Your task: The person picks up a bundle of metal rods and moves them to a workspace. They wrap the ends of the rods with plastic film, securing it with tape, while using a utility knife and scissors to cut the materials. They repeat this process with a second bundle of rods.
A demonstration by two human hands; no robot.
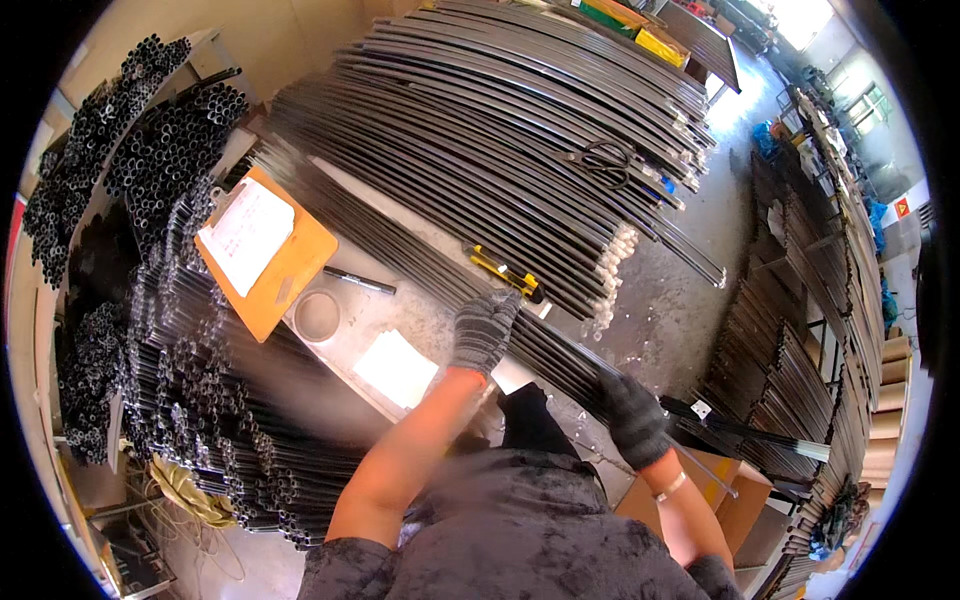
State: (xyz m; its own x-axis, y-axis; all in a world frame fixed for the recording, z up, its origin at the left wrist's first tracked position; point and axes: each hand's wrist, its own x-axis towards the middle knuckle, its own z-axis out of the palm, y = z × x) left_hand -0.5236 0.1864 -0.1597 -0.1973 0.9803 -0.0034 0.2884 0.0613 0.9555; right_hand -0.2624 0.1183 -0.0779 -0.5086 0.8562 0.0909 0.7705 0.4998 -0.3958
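Both my hands wear dark grey knitted gloves. My left hand [485, 328] is closed over a bundle of thin dark metal tubes [400, 248] that slants across the table, its fingertips partly hidden. Farther down the same bundle, my right hand [634, 420] wraps round the tubes near my body. A yellow utility knife [505, 272] lies just beyond my left hand. To the left are a black marker [360, 281], a round dish [318, 316], white paper [396, 369] and an orange clipboard [318, 240] with a written sheet.
Long dark tubes with whitish wrapped ends [612, 270] fill the far side, with black-handled scissors [603, 160] on them. Stacked tubes [200, 340] crowd the left. A cardboard box [735, 500] stands by my right forearm, with racks of more tubes [780, 340] beyond.
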